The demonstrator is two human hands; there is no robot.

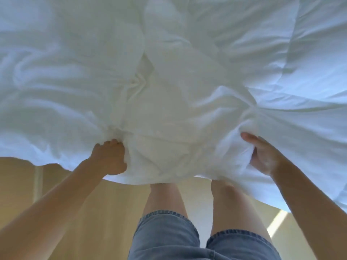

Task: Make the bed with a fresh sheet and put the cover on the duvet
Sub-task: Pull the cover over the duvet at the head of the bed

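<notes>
White bedding (pixel 169 62) fills the upper two thirds of the view and runs out of frame at the top, left and right. Whether it is the sheet or the duvet cover cannot be told. It spreads away from the person, and its near edge runs left to right across the picture, lifted at the two grips and dipping a little in between. Its long axis cannot be judged, since only this one edge shows. The left part is thin and rumpled in soft waves. The right part looks smoother and puffier, with a long seam-like crease curving down it. Folds fan out from each grip towards the far side.

Below the edge lies a pale wooden floor (pixel 112 203). The bed itself is hidden under the cloth.

The person stands at the near edge in blue denim shorts (pixel 165 237), with bare legs (pixel 165 196) going down under the hanging cloth.

Both bare arms reach forward. The left hand (pixel 109 158) is a closed fist with the edge of the bedding bunched inside it. The right hand (pixel 262 156) grips another gather of the edge, thumb on top and fingers tucked beneath the cloth.

A narrow strip of sunlight (pixel 277 221) crosses the floor at lower right.
</notes>
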